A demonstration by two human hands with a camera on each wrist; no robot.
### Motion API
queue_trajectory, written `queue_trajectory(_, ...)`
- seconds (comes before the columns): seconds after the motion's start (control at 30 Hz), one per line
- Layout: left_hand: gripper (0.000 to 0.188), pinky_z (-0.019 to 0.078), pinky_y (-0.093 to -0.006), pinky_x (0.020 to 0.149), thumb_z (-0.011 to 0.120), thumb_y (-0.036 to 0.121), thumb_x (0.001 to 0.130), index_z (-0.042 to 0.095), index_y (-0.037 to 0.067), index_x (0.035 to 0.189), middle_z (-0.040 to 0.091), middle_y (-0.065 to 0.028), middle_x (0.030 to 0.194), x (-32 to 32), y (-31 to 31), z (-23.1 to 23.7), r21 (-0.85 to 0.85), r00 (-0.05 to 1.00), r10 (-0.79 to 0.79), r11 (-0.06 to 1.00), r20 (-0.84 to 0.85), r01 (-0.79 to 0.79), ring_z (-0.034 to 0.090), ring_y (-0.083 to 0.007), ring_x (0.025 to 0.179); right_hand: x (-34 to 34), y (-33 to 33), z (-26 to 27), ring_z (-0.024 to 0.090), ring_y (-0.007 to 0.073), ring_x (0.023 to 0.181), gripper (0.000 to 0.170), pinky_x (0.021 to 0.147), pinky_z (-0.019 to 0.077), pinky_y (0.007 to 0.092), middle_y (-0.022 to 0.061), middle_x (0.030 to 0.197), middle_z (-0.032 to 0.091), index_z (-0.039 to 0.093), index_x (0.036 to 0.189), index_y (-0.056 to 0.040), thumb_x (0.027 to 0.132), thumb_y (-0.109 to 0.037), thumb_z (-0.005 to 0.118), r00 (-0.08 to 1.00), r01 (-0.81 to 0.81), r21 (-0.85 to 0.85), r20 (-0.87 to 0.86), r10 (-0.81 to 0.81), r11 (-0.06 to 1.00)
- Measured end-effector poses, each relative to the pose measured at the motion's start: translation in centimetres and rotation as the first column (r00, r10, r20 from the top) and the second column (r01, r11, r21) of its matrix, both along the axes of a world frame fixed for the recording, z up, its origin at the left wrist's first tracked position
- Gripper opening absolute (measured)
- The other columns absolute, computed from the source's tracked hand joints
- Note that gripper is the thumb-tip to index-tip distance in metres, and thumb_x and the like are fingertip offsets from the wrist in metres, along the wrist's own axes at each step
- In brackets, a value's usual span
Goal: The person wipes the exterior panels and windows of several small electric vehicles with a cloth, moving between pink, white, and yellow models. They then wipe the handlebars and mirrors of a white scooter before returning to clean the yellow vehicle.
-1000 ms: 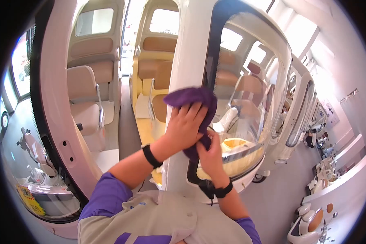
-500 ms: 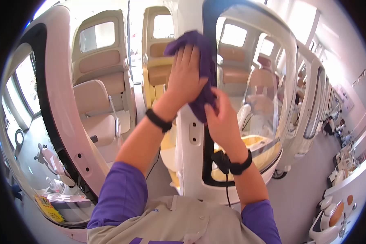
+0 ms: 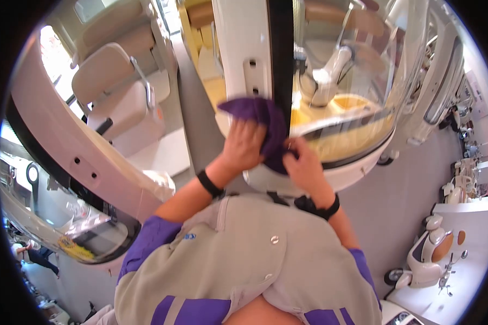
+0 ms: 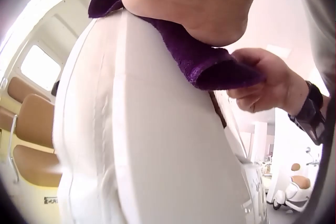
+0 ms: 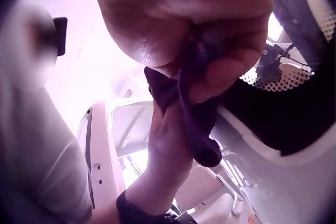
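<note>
A purple cloth [image 3: 274, 127] lies against the white pillar [image 3: 249, 43] of a small vehicle, beside the black edge of its windscreen. My left hand [image 3: 244, 145] rests on the cloth with its fingers extended, pressing it to the pillar. The right hand [image 3: 306, 165] pinches the cloth's lower right end between thumb and fingers. In the left wrist view the cloth [image 4: 194, 61] drapes over the white body panel [image 4: 157, 108], its near end in the right hand [image 4: 268, 79]. Seen from the right wrist, the cloth [image 5: 197, 124] hangs bunched from the curled right hand [image 5: 210, 35].
A pink vehicle body [image 3: 65, 141] with a tan seat inside stands on the left. The curved windscreen [image 3: 347, 97] of the white vehicle bulges out at the right. Scooters, one with a tan seat [image 3: 442, 249], stand farther right on a white platform.
Since half a second ago, both hands and the cloth have moved down the pillar, from above its two small holes to below them. The head view has tilted downward.
</note>
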State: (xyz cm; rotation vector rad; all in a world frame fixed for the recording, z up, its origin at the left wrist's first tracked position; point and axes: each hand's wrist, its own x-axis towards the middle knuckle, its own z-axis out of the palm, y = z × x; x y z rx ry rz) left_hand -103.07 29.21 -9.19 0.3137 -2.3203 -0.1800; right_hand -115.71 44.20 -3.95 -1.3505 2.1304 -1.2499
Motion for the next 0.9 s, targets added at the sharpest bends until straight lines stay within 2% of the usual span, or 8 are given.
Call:
queue_trajectory(0.13, 0.062, 0.0381, -0.0552, 0.098, 0.069, 0.029, 0.070, 0.052, -0.004, 0.119, 0.049, -0.0257, 0.108, -1.3, 0.0, 2.9, -0.036, 0.962, 0.080, 0.995, -0.260, -0.092, 0.049, -0.0479, 0.104, -0.4, -0.2, 0.3, 0.060, 0.0235, 0.063, 0.023, 0.061, 0.0469, 0.0315, 0.0178, 0.075, 0.062, 0.059, 0.110, -0.0016, 0.088, -0.007, 0.055, 0.982, 0.046, -0.130, 0.187, -0.021, 0.990)
queue_trajectory(0.17, 0.057, 0.0369, -0.0565, 0.101, 0.068, 0.028, 0.073, 0.053, -0.004, 0.118, 0.050, -0.0263, 0.112, -1.3, 0.3, 1.9, -0.036, 0.972, 0.074, 0.996, -0.222, -0.084, 0.048, -0.0489, 0.111, -0.2, 0.2, 0.1, 0.058, 0.0205, 0.062, 0.024, 0.061, 0.0462, 0.0301, 0.0161, 0.074, 0.061, 0.059, 0.112, -0.0005, 0.089, -0.005, 0.054, 0.971, 0.054, -0.098, 0.239, -0.029, 0.994)
queue_trajectory(0.37, 0.050, 0.0361, -0.0588, 0.104, 0.070, 0.025, 0.070, 0.061, 0.001, 0.112, 0.053, -0.0210, 0.114, 3.2, 4.8, -8.5, -0.056, 0.992, -0.074, 0.995, 0.105, 0.080, 0.050, -0.0448, 0.114, 0.4, 5.4, -5.6, 0.066, 0.0304, 0.079, 0.026, 0.075, 0.0508, 0.0339, 0.0202, 0.090, 0.068, 0.063, 0.111, -0.0011, 0.087, -0.004, 0.055, 0.978, -0.131, 0.105, 0.178, 0.111, 0.986)
queue_trajectory(0.43, 0.048, 0.0365, -0.0578, 0.104, 0.071, 0.023, 0.068, 0.062, 0.003, 0.111, 0.053, -0.0183, 0.115, 4.1, 6.2, -9.1, -0.068, 0.983, -0.084, 0.993, 0.166, 0.097, 0.050, -0.0428, 0.115, 0.2, 6.9, -6.6, 0.067, 0.0361, 0.089, 0.026, 0.080, 0.0519, 0.0360, 0.0214, 0.097, 0.069, 0.064, 0.111, -0.0011, 0.088, -0.006, 0.055, 0.976, -0.157, 0.178, 0.178, 0.125, 0.971)
queue_trajectory(0.53, 0.047, 0.0394, -0.0550, 0.102, 0.072, 0.019, 0.067, 0.062, 0.006, 0.111, 0.051, -0.0156, 0.117, 4.1, 7.0, -8.9, -0.043, 0.985, -0.077, 0.995, 0.157, 0.085, 0.050, -0.0406, 0.114, -0.1, 7.9, -6.7, 0.067, 0.0351, 0.090, 0.026, 0.081, 0.0517, 0.0356, 0.0204, 0.100, 0.069, 0.063, 0.112, -0.0010, 0.089, -0.006, 0.054, 0.959, -0.129, 0.331, 0.282, 0.032, 0.935)
queue_trajectory(0.63, 0.051, 0.0428, -0.0519, 0.095, 0.074, 0.015, 0.064, 0.061, 0.007, 0.113, 0.048, -0.0149, 0.119, 3.7, 7.2, -7.3, 0.028, 0.993, 0.041, 0.999, 0.112, -0.044, 0.050, -0.0393, 0.110, 0.1, 6.9, -7.3, 0.067, 0.0338, 0.091, 0.026, 0.081, 0.0513, 0.0349, 0.0202, 0.102, 0.069, 0.062, 0.113, -0.0010, 0.089, -0.006, 0.054, 0.963, -0.126, 0.097, 0.252, 0.098, 0.987)
queue_trajectory(0.8, 0.059, 0.0443, -0.0474, 0.090, 0.076, 0.011, 0.060, 0.057, 0.006, 0.115, 0.045, -0.0178, 0.116, 2.8, 8.9, -6.6, 0.129, 0.979, 0.201, 0.970, 0.035, -0.204, 0.048, -0.0406, 0.104, 0.3, 6.4, -6.8, 0.067, 0.0304, 0.090, 0.026, 0.082, 0.0510, 0.0334, 0.0179, 0.101, 0.069, 0.061, 0.114, -0.0010, 0.089, -0.006, 0.054, 0.933, -0.166, 0.047, 0.330, 0.142, 0.985)
queue_trajectory(0.9, 0.058, 0.0442, -0.0472, 0.090, 0.074, 0.008, 0.063, 0.055, 0.004, 0.117, 0.045, -0.0192, 0.116, 2.1, 11.2, -8.1, 0.179, 0.986, 0.158, 0.970, 0.052, -0.165, 0.048, -0.0411, 0.102, -1.8, 8.5, -9.5, 0.067, 0.0252, 0.088, 0.026, 0.080, 0.0519, 0.0320, 0.0143, 0.100, 0.070, 0.062, 0.113, -0.0008, 0.089, -0.006, 0.054, 0.938, -0.158, 0.017, 0.316, 0.145, 0.987)
